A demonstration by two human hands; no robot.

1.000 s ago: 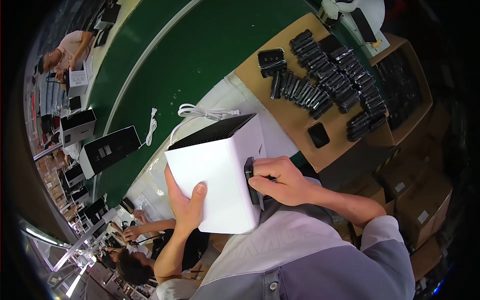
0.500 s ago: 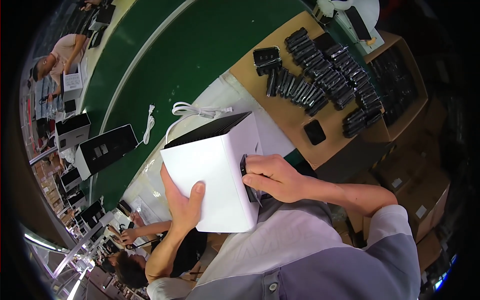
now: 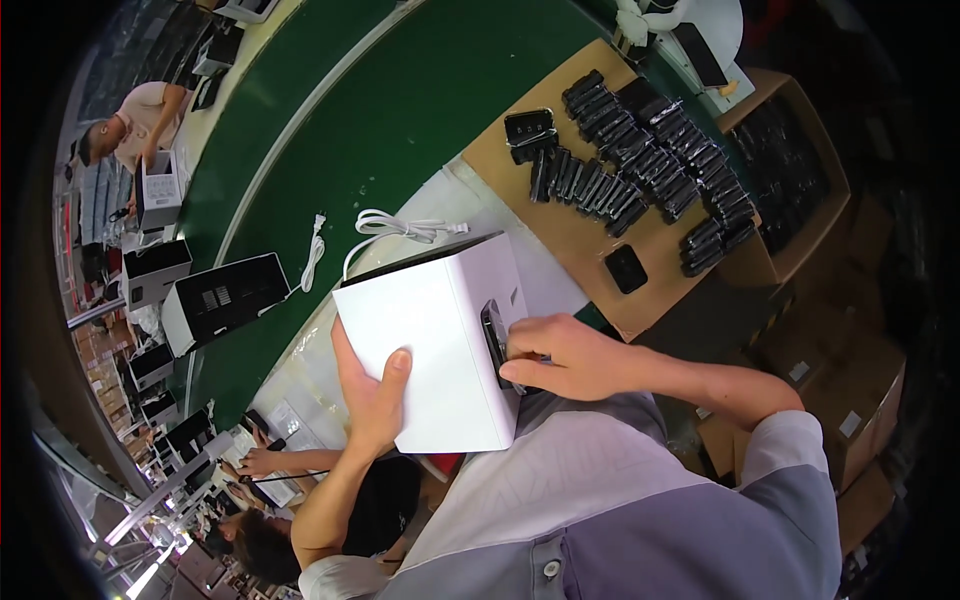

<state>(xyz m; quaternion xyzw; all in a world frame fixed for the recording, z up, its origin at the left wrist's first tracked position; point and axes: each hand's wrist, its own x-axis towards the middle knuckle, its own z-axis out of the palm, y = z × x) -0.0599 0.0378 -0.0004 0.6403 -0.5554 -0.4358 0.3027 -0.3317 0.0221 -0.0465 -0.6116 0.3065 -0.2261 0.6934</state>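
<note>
A white box-shaped appliance [image 3: 430, 350] with a black back and a white power cord is tilted in front of me, close against my body. My left hand [image 3: 375, 390] grips its left side, thumb across the white face and fingers around the edge. On its right side lies a black rectangular piece [image 3: 494, 340], seated at or against the white panel; I cannot tell how deep. My right hand [image 3: 560, 355] has curled fingers and thumb closed at the piece's right edge. Part of the piece is hidden behind those fingers.
Several wrapped black pieces [image 3: 640, 145] lie in rows on a cardboard sheet [image 3: 560, 235], with a single black piece [image 3: 627, 268] nearer me. An open carton [image 3: 835, 200] stands right. Another appliance [image 3: 225, 300] sits on the green conveyor [image 3: 350, 150]. Co-workers are at the left.
The black piece, earlier jutting out with clear film hanging below my right hand, now lies flatter along the appliance's side. My right hand has shifted slightly right, and the film no longer shows.
</note>
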